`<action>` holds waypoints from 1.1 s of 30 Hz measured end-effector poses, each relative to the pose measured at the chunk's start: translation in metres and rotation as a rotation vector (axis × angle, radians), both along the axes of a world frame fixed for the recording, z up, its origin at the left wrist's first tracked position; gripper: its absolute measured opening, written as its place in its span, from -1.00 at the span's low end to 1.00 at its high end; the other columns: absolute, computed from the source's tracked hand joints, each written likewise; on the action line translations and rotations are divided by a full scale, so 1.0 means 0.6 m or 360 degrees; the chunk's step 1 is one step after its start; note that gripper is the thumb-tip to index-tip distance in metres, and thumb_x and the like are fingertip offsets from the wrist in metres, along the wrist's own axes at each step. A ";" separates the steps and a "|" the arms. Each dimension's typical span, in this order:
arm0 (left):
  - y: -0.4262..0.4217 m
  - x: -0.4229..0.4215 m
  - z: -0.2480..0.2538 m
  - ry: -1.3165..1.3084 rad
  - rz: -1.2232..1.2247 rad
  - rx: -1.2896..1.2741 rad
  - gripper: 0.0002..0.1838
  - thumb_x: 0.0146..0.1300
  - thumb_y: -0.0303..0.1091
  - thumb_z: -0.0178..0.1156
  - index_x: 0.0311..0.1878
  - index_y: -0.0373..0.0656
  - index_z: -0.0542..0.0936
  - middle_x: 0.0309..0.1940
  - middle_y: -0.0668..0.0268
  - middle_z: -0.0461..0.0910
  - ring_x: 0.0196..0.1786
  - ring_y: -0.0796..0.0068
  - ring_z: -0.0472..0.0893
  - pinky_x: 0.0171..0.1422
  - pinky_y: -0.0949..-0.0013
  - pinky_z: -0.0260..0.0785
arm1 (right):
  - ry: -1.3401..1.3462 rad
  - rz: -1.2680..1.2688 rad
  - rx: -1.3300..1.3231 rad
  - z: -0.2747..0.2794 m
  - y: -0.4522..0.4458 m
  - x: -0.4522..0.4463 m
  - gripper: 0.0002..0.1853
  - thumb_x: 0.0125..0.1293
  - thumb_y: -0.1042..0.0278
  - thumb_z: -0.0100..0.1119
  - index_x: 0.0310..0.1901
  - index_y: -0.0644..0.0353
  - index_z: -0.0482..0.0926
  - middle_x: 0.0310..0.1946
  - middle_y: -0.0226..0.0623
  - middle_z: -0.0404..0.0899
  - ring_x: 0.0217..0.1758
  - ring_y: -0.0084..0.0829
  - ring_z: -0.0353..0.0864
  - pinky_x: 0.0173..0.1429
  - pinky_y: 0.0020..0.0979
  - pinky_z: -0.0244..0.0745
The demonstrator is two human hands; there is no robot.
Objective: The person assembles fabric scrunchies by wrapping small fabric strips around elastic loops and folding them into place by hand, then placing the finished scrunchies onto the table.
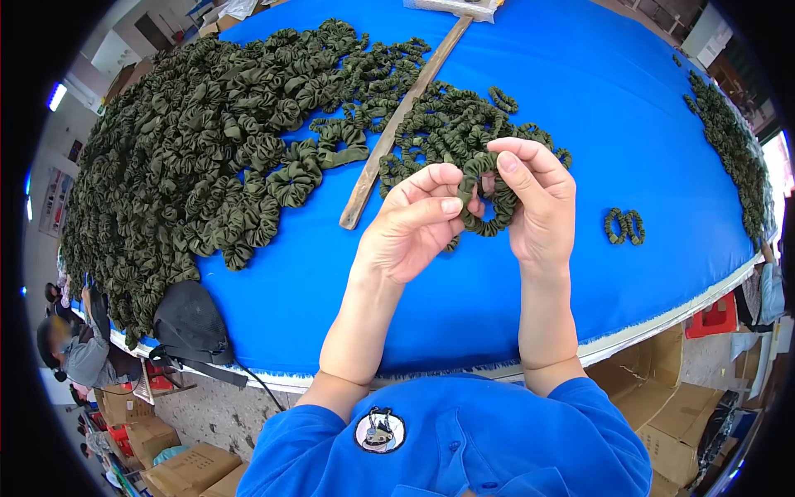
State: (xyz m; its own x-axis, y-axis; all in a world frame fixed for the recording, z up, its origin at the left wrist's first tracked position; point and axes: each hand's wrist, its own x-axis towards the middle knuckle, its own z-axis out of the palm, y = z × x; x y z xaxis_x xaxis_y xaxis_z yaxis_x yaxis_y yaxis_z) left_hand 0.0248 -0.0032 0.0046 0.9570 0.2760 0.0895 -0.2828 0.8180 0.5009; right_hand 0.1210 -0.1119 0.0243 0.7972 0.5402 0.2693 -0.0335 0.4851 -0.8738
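Between my two hands, above the blue cloth, is a dark green scrunchie (499,217) with gathered fabric. My left hand (414,222) pinches its left side between thumb and fingers. On the opposite side, my right hand (538,199) grips it with the thumb near the top. Just behind my hands lies a loose pile of smaller scrunchies (443,124), partly hidden by my fingers. Two scrunchies (623,226) rest side by side on the cloth, to the right of my right hand.
A wooden strip (406,120) lies between the smaller pile and a large heap of scrunchies (190,141) at left. More scrunchies (733,157) line the far right. A black backpack (192,323) sits at the table edge, a person (83,352) beyond it. Cardboard boxes (675,414) stand below.
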 end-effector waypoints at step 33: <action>0.020 0.004 -0.009 0.0150 0.0380 0.0145 -0.80 0.29 -0.40 0.09 -0.07 -0.27 0.48 -0.37 0.21 0.56 -0.28 0.39 0.59 -0.14 0.43 0.48 | 0.0344 0.0305 0.0028 0.012 0.008 0.004 -0.80 0.30 0.46 0.09 -0.10 0.35 0.57 -0.37 -0.28 0.59 -0.36 -0.52 0.51 -0.21 -0.53 0.46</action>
State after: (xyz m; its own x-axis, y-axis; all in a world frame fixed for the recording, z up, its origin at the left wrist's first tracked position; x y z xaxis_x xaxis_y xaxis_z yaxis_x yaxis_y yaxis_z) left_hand 0.0269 0.0089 -0.0009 0.8712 0.4895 0.0380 -0.4107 0.6842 0.6027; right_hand 0.1232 -0.1072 0.0317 0.7211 0.6832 0.1150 -0.3104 0.4671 -0.8279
